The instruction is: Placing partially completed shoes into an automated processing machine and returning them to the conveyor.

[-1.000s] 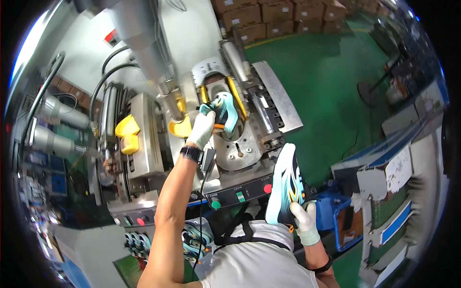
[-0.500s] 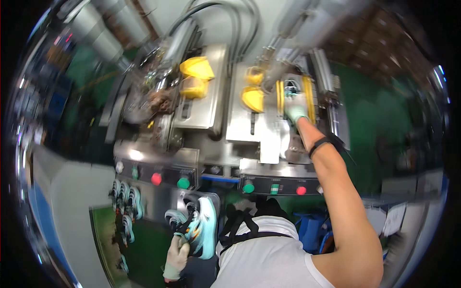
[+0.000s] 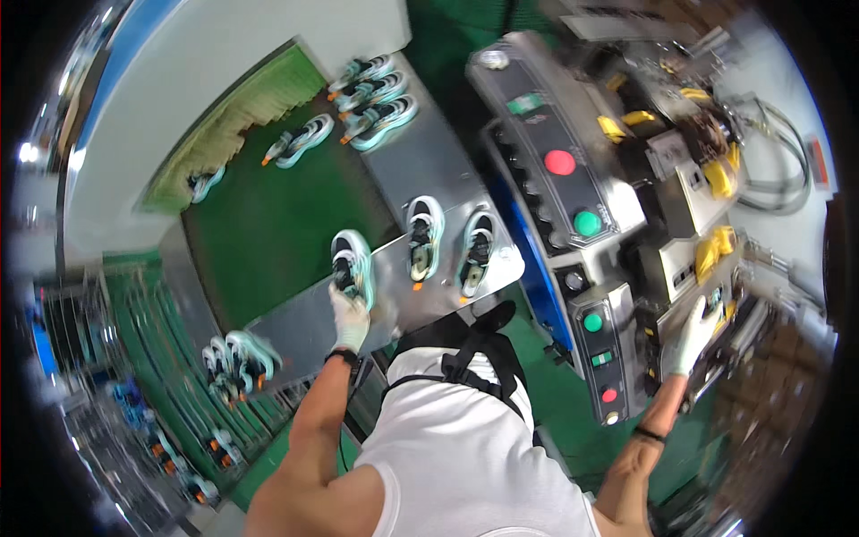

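My gloved left hand is closed around one end of a black and mint-green sneaker, over the inner edge of a grey metal ledge. Two similar sneakers, a middle one and a right one, stand on that ledge to its right. Far to the right, my gloved right hand reaches to the machine, its fingers apart. A small mint-coloured patch, perhaps part of a shoe, shows at its fingertips; most of it is hidden.
A green conveyor belt carries sneakers past a fringed opening. More sneakers line the far ledge, and several stand at the left. Control panels with red and green buttons edge the machine, near yellow pads.
My view has swung left, toward the conveyor. My left hand now has one sneaker over the ledge; two others stand beside it. My right hand stays at the machine, its fingers now spread.
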Demonstrator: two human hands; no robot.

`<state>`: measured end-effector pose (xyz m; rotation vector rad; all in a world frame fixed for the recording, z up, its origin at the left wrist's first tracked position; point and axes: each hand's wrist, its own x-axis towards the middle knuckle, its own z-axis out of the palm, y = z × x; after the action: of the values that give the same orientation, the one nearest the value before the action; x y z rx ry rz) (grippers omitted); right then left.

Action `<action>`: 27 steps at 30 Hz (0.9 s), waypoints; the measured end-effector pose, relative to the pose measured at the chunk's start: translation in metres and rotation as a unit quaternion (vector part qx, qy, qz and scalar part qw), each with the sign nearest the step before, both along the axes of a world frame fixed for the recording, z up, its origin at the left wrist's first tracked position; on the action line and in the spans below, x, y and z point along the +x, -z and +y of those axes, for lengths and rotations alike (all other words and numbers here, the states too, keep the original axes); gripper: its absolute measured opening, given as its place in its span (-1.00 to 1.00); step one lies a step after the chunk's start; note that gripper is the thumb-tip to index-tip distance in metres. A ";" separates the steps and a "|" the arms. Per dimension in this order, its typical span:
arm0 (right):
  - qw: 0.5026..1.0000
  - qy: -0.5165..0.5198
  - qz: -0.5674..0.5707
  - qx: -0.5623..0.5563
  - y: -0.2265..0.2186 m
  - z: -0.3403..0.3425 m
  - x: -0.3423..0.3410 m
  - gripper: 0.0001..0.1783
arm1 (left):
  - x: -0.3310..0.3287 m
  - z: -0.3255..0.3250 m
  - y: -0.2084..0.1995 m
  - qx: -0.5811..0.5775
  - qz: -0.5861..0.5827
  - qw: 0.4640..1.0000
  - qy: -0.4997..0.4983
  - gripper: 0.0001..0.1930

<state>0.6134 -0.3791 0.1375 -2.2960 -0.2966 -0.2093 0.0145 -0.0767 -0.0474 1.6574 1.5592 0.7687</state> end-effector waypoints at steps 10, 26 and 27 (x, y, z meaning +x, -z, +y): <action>0.879 -0.236 -0.003 -0.414 0.122 0.002 -0.140 0.12 | 0.016 -0.034 -0.015 -0.037 0.042 0.997 -0.048 -0.26; 0.758 -0.612 0.168 -0.148 0.130 0.294 -0.435 -0.01 | -0.168 -0.197 -0.008 -0.161 -0.005 0.933 -0.322 -0.33; 0.766 -0.602 0.189 -0.126 0.162 0.306 -0.448 -0.03 | -0.176 -0.198 0.000 -0.151 -0.028 0.927 -0.343 -0.33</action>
<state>0.1655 -0.0729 -0.0244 -1.8659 -1.5434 0.9804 -0.1617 -0.2752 -0.0472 0.8448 2.1186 0.8474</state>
